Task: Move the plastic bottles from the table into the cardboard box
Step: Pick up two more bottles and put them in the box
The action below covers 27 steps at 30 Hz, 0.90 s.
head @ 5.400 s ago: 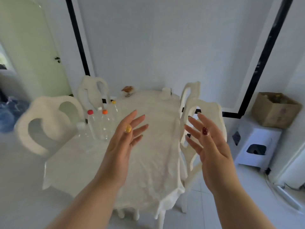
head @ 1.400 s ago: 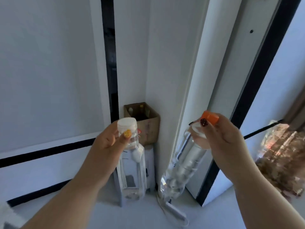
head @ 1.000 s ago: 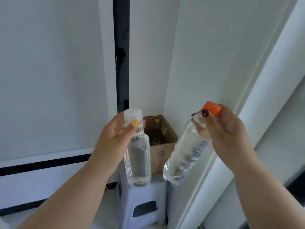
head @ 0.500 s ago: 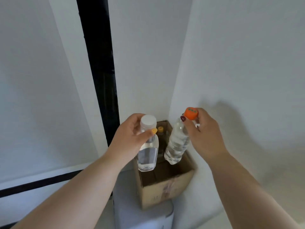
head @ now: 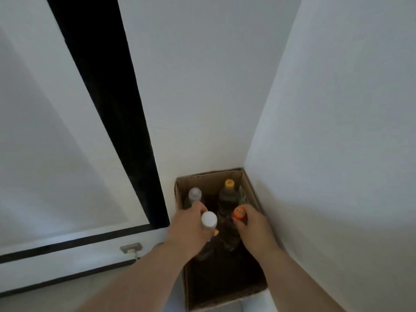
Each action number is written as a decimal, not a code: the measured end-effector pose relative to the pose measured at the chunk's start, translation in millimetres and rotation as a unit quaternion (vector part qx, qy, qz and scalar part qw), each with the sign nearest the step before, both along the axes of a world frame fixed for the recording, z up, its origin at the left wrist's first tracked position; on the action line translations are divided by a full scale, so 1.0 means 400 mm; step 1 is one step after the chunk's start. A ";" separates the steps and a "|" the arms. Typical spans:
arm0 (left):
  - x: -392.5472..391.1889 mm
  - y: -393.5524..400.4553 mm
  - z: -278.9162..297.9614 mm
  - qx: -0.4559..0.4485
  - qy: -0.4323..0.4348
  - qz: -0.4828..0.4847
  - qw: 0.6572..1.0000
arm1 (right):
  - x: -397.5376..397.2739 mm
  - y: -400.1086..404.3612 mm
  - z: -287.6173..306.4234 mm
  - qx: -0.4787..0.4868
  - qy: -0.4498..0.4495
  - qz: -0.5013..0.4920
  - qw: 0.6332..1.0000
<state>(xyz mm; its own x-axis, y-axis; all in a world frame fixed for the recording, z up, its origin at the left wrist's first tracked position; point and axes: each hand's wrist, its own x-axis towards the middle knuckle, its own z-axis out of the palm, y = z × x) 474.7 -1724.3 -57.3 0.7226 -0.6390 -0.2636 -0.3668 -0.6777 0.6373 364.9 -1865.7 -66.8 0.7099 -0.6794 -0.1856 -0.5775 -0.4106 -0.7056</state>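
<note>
Corner of a room, white walls, one broad black stripe (head: 108, 109) running down the left wall. Cardboard box (head: 180, 221) pushed tight into the corner, open top.

White-capped bottle (head: 209, 219): left hand (head: 189, 230), fingers wrapped round its neck, body already down inside the box. Orange-capped bottle (head: 239, 212): right hand (head: 252, 226), fingers pinching just below the cap. Both are held high and upright, likely so they go in standing, side by side.

Behind them, two bottles stand at the far wall: yellow-capped bottle (head: 229, 183) and grey-capped bottle (head: 195, 193). Near half of the box looks free. Wall socket (head: 131, 248) low on the left.
</note>
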 end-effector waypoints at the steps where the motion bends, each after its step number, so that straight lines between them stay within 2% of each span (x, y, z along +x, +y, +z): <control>1: 0.004 -0.010 -0.012 0.023 -0.018 -0.016 0.999 | 0.002 -0.005 -0.017 0.004 0.010 -0.004 1.000; 11: 0.037 -0.054 -0.088 0.171 -0.158 -0.111 0.966 | 0.022 -0.021 -0.081 0.020 0.054 -0.021 0.998; 19: 0.041 -0.040 -0.104 0.226 -0.224 -0.158 0.935 | 0.028 -0.025 -0.110 0.042 0.062 -0.016 0.997; 27: 0.034 -0.045 -0.108 0.236 -0.246 -0.155 0.927 | 0.035 -0.029 -0.117 0.005 0.086 0.000 0.996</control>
